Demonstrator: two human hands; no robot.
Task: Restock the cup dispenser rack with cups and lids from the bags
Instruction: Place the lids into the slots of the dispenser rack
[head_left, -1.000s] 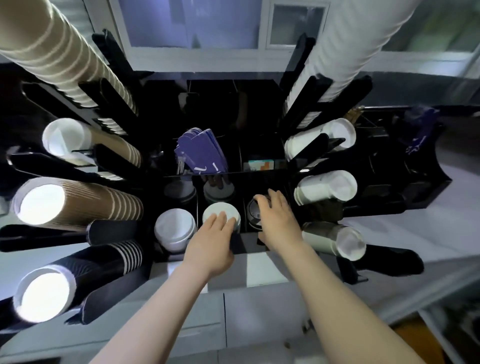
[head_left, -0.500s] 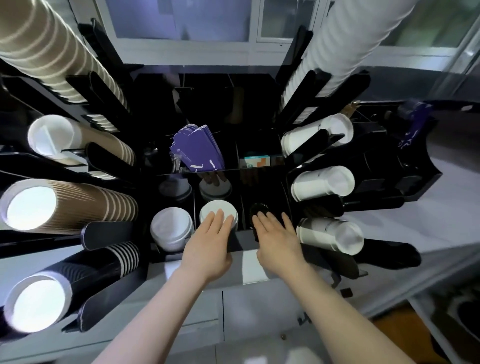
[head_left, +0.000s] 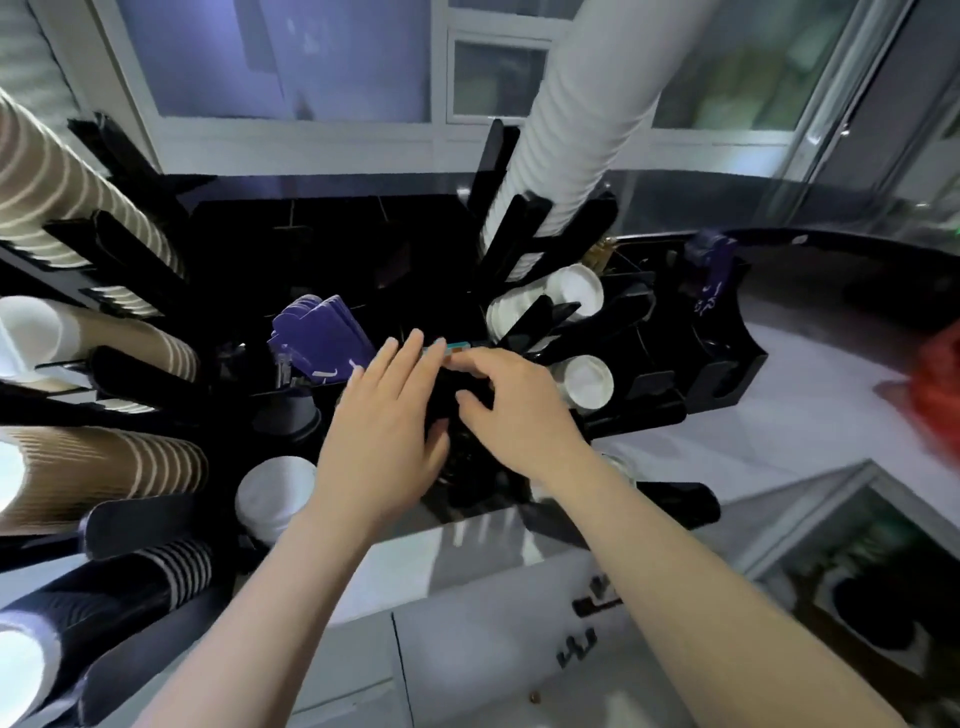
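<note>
Stacks of ribbed brown paper cups (head_left: 104, 473) lie in the black plastic dispenser rack (head_left: 727, 364) to the left of the left hand (head_left: 379, 436); white paper cups (head_left: 587, 382) sit just right of the right hand (head_left: 511, 410). A white domed lid stack (head_left: 272, 496) stands beside the left wrist. Purple cardboard sleeves (head_left: 322, 338) rise beyond the left fingertips. Both hands hover over the rack's dark middle slots, left fingers straight, right fingers curled; whether it holds anything cannot be told.

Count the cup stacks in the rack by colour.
Brown cup stacks: 3
Black cup stack: 1
White cup stacks: 3
Total: 7
One more stack at the lower right of the rack is mostly hidden, so it is not counted.
</note>
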